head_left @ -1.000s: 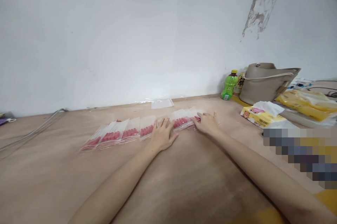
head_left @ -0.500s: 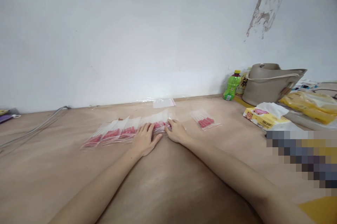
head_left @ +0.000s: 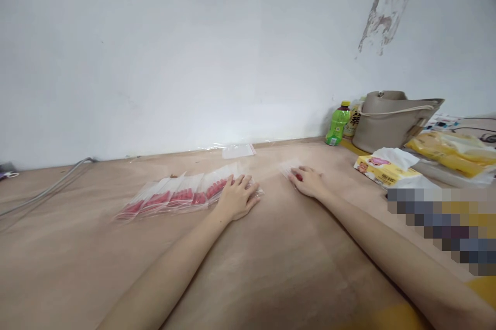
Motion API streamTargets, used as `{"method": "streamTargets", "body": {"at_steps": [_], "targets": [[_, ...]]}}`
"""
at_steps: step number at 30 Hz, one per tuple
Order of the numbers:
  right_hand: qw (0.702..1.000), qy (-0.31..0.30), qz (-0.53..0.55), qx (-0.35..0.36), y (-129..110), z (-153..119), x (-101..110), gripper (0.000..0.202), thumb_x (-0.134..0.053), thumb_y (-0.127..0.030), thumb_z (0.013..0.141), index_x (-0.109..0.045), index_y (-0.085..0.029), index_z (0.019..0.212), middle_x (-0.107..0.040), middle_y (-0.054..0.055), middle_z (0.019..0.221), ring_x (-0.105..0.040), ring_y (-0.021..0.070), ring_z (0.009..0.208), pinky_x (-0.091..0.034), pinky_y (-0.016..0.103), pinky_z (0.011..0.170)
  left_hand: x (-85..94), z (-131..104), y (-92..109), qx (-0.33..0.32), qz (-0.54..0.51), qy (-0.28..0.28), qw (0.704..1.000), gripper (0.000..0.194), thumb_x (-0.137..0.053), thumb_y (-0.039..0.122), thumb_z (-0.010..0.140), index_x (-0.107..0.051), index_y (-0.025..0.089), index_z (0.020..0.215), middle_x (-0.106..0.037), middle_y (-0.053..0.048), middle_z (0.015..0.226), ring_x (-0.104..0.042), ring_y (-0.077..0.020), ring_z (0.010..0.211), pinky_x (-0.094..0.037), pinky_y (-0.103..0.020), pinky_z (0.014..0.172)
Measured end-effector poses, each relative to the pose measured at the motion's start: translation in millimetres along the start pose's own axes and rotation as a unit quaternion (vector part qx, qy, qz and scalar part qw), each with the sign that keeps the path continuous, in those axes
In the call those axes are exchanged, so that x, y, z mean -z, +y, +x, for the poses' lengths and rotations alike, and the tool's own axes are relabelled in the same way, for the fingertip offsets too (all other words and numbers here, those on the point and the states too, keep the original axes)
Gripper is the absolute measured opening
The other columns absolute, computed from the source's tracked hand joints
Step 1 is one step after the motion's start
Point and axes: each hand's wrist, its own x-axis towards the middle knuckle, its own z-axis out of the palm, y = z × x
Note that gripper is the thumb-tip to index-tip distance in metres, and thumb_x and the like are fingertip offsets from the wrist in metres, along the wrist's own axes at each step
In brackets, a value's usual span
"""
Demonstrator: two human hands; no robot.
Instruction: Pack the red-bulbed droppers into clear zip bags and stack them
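Note:
Several clear zip bags point(head_left: 182, 194) with small red pieces in them overlap in a row on the brown table surface point(head_left: 232, 263). My left hand point(head_left: 237, 198) lies flat with fingers spread over the right end of this row. Apart from the row, a single zip bag point(head_left: 287, 169) lies to the right, with red pieces partly showing. My right hand point(head_left: 309, 183) rests on that bag, fingers stretched over it and covering most of it. What the red pieces are cannot be made out.
A flat clear bag point(head_left: 237, 151) lies by the wall. At right stand a green bottle point(head_left: 338, 124), a grey-beige bag point(head_left: 391, 122) and a yellow tissue pack point(head_left: 383, 169), with yellow plastic packaging point(head_left: 449, 152) beyond. A grey cable point(head_left: 58, 186) runs along the left.
My right hand has left the row and moved right onto the single bag. My left hand has slid right to the row's right end.

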Motion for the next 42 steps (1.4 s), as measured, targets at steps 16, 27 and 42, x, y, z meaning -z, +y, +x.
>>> {"method": "streamTargets", "body": {"at_steps": [16,27,42], "targets": [[0.981,-0.015,0.153,0.115,-120,-27,-21,0.044,-0.025,-0.040,0.086,-0.049,-0.012,0.110,-0.049,0.019,0.109,-0.045,0.0263,0.102,-0.034,0.039,0.083,18.7,-47,-34,0.018,0.021,0.027,0.999,0.023,-0.047,0.028,0.078,-0.060,0.018,0.094,-0.049,-0.010,0.120,-0.036,-0.0309,0.116,-0.015,-0.055,0.096],[0.899,0.019,0.270,0.345,-51,-28,-11,0.033,-0.056,-0.020,0.069,-0.055,-0.021,0.103,-0.049,0.007,0.099,-0.052,0.0153,0.081,-0.045,0.031,0.072,-6.6,-18,-21,-0.062,-0.078,0.031,0.994,0.026,-0.041,0.024,0.086,-0.056,0.018,0.107,-0.061,-0.006,0.104,-0.056,-0.0184,0.094,-0.040,-0.035,0.089],[0.903,0.138,0.148,0.379,-49,-21,-26,0.017,-0.045,-0.017,0.080,-0.062,-0.020,0.078,-0.062,0.006,0.081,-0.055,0.0145,0.074,-0.042,0.028,0.068,-18.5,-27,-21,-0.025,-0.116,0.082,0.990,0.025,-0.042,0.022,0.085,-0.056,0.016,0.105,-0.056,-0.009,0.109,-0.056,-0.0197,0.097,-0.048,-0.032,0.081]]}}
